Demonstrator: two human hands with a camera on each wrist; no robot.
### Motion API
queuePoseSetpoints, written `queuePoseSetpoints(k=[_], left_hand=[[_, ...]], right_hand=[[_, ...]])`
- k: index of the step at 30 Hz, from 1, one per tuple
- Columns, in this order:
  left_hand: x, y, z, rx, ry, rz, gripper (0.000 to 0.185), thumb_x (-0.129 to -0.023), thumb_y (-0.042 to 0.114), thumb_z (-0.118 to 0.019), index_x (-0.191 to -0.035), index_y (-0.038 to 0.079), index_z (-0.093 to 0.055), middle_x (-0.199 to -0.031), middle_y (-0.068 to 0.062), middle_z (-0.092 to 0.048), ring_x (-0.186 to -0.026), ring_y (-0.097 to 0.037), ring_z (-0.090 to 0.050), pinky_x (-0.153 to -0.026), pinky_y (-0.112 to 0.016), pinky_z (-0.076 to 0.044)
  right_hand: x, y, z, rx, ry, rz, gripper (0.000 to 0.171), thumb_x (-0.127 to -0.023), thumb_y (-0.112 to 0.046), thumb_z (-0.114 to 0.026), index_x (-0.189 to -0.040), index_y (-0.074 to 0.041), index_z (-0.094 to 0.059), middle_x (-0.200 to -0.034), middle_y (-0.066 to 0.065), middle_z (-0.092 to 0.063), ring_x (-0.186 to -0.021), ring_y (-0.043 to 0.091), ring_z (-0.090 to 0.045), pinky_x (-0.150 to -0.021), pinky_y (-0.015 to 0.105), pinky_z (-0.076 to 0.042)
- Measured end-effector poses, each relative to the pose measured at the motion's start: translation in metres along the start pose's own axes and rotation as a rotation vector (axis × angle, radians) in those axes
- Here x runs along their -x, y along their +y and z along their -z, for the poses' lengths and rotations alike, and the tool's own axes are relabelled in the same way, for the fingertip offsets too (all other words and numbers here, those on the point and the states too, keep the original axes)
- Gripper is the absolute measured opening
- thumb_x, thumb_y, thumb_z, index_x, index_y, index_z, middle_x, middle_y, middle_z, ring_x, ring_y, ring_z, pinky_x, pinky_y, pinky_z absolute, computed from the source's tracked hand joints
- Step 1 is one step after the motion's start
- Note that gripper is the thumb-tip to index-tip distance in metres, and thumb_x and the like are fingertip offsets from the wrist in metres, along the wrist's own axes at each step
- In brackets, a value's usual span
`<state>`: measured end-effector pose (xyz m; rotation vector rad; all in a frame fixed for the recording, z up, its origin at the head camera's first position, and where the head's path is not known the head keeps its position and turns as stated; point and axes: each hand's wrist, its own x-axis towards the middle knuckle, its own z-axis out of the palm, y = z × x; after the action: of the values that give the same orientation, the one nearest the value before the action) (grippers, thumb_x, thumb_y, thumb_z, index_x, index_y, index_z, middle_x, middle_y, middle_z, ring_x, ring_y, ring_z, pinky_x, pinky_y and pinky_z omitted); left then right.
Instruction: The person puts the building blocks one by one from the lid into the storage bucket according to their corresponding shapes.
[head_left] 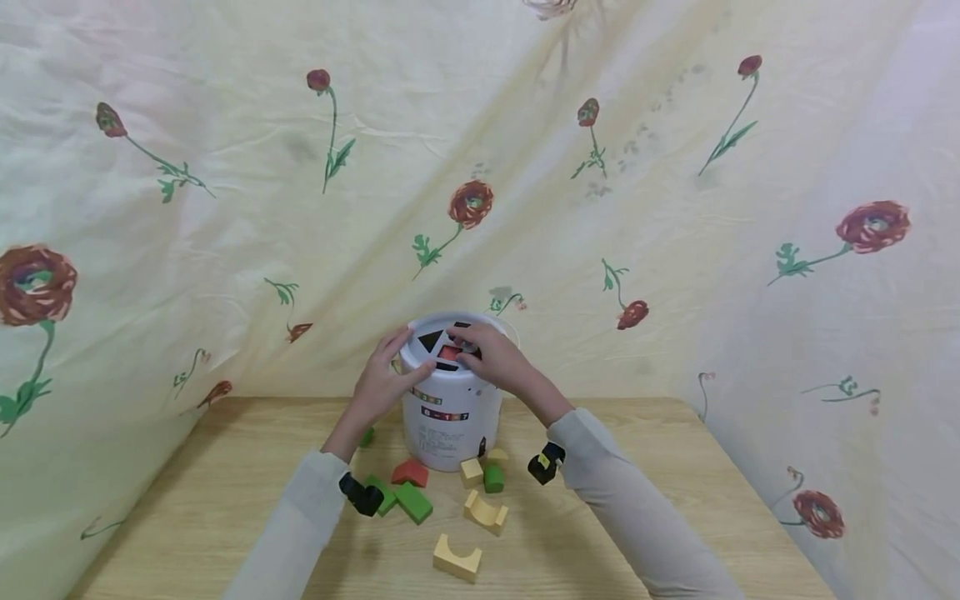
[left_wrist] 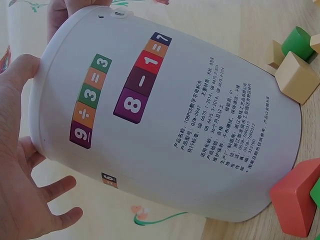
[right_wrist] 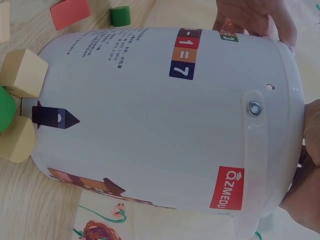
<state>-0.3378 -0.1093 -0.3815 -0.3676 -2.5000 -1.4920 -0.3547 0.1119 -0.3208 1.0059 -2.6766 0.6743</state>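
A white bucket [head_left: 450, 417] stands on the table, its lid [head_left: 417, 354] cut with dark shaped holes. My left hand [head_left: 384, 379] rests on the lid's left rim with fingers spread, the thumb across the near edge; the left wrist view shows the same left hand [left_wrist: 25, 200] against the rim. Over the right part of the lid, my right hand [head_left: 491, 354] has its fingers bent and pinches a red block [head_left: 450, 353] at an opening. Its lower part is hidden. In the right wrist view only part of the right hand [right_wrist: 307, 185] shows beyond the rim.
In front of the bucket lie a red block [head_left: 410, 472], green blocks [head_left: 414, 503], a green cylinder [head_left: 493, 478], a beige block [head_left: 471, 472] and beige arch blocks [head_left: 486, 512]. Behind hangs a flowered cloth [head_left: 525, 250]. The bucket's white handle strap [right_wrist: 255, 150] hangs at its side.
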Motion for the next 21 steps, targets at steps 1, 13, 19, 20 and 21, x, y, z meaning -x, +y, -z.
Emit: queuePoseSetpoints(k=[1, 13, 19, 20, 21], left_hand=[[0.0003, 0.0005, 0.0000, -0.001, 0.000, 0.001, 0.087, -0.090, 0.059, -0.068, -0.161, 0.023, -0.032, -0.168, -0.007, -0.025, -0.151, -0.039, -0.030, -0.115, -0.069, -0.035], [0.0005, -0.0025, -0.0005, 0.006, 0.002, 0.001, 0.086, -0.091, 0.058, -0.068, -0.161, 0.023, -0.032, -0.169, -0.006, -0.024, -0.152, -0.038, -0.029, -0.116, -0.069, -0.032], [-0.0001, -0.0024, -0.0009, 0.022, -0.001, 0.009, 0.087, -0.090, 0.058, -0.068, -0.161, 0.024, -0.032, -0.168, -0.007, -0.024, -0.152, -0.039, -0.029, -0.116, -0.068, -0.033], [-0.0005, -0.0019, -0.0008, 0.025, -0.001, 0.010, 0.087, -0.090, 0.059, -0.068, -0.161, 0.024, -0.032, -0.168, -0.007, -0.024, -0.152, -0.039, -0.029, -0.116, -0.068, -0.033], [-0.0009, -0.0014, -0.0007, 0.026, 0.000, 0.009, 0.087, -0.090, 0.059, -0.068, -0.161, 0.024, -0.031, -0.168, -0.007, -0.024, -0.152, -0.039, -0.029, -0.116, -0.068, -0.033]], right_hand=[[0.0001, 0.0000, -0.0002, 0.002, 0.002, 0.004, 0.046, -0.099, -0.007, -0.063, -0.144, 0.000, -0.055, -0.129, 0.018, -0.067, -0.116, 0.030, -0.064, -0.098, 0.044, -0.057], [0.0017, 0.0004, -0.0039, -0.020, 0.007, -0.049, 0.044, -0.101, -0.010, -0.063, -0.143, -0.003, -0.057, -0.127, 0.016, -0.068, -0.118, 0.029, -0.064, -0.100, 0.044, -0.056], [0.0050, 0.0021, -0.0073, -0.045, 0.084, -0.076, 0.040, -0.099, -0.010, -0.064, -0.139, -0.006, -0.061, -0.125, 0.014, -0.069, -0.115, 0.028, -0.065, -0.099, 0.045, -0.057], [0.0058, 0.0022, -0.0077, -0.046, 0.115, -0.069, 0.039, -0.099, -0.009, -0.064, -0.137, -0.006, -0.063, -0.125, 0.014, -0.069, -0.115, 0.028, -0.065, -0.100, 0.045, -0.056], [0.0067, 0.0024, -0.0081, -0.036, 0.151, -0.057, 0.037, -0.098, -0.009, -0.065, -0.135, -0.006, -0.064, -0.125, 0.013, -0.070, -0.115, 0.028, -0.066, -0.100, 0.045, -0.056]])
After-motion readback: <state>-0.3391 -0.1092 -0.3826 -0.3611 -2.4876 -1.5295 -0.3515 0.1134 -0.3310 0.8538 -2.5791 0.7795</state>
